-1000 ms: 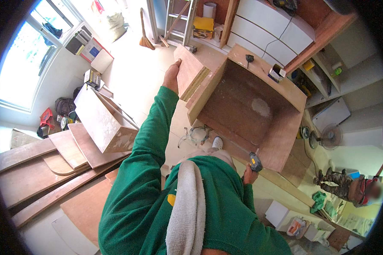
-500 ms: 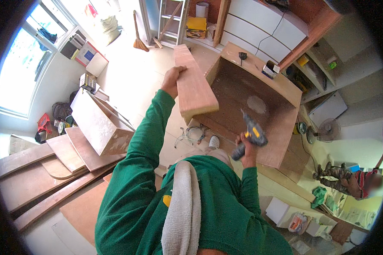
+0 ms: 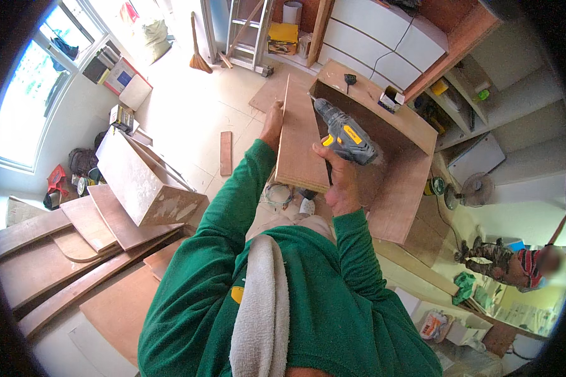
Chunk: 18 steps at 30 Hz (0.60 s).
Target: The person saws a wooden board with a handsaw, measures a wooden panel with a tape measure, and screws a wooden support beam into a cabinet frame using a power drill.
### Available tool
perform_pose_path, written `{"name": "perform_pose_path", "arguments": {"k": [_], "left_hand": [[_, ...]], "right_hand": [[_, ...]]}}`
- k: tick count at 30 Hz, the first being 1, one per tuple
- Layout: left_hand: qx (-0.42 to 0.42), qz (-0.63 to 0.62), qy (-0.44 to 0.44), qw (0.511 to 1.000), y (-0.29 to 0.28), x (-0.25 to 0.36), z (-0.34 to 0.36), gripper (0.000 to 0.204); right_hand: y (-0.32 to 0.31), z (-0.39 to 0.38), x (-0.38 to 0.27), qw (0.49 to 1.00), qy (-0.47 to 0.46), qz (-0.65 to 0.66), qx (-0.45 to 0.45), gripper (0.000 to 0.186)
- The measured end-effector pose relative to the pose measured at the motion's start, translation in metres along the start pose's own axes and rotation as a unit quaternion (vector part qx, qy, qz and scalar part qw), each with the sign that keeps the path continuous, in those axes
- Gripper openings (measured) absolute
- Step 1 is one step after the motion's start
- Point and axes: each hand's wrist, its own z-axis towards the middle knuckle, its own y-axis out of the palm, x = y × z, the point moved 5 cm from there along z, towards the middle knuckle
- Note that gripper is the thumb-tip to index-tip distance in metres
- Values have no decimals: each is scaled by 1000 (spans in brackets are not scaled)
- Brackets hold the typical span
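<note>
My left hand (image 3: 272, 127) is closed on the left edge of a wooden board piece (image 3: 297, 141), held upright in front of me. In my right hand (image 3: 343, 179) is a grey and yellow cordless drill (image 3: 348, 135), its fingers wrapped round the grip. The drill points up and left, its bit close to the board's upper right edge; whether it touches, I cannot tell. The right thumb lies beside the board's right edge. Behind both stands an open wooden cabinet box (image 3: 399, 207), partly hidden by the drill and board.
On the box's top edge sit a small open carton (image 3: 390, 99) and a black item (image 3: 349, 80). Wooden panels (image 3: 41, 267) lie to the left below a pale box (image 3: 141, 182). A coiled cable (image 3: 278, 195) lies near my feet. Another person (image 3: 509, 264) is at far right.
My right hand has brought the drill up and left to the board. The board has turned more upright in my left hand, and a small wooden strip now shows on the floor.
</note>
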Motion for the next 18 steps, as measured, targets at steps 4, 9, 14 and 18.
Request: {"name": "perform_pose_path", "arguments": {"k": [4, 9, 14, 18], "left_hand": [[24, -41, -17, 999, -63, -26, 69, 49], [63, 52, 2, 997, -8, -20, 31, 44], [62, 34, 5, 997, 15, 7, -7, 45], [29, -41, -14, 999, 12, 0, 13, 45]], "right_hand": [[25, 13, 5, 1000, 6, 12, -21, 40], [6, 13, -23, 1000, -14, 4, -9, 28], [0, 23, -29, 999, -40, -18, -16, 29], [4, 26, -32, 998, -57, -11, -19, 30]]}}
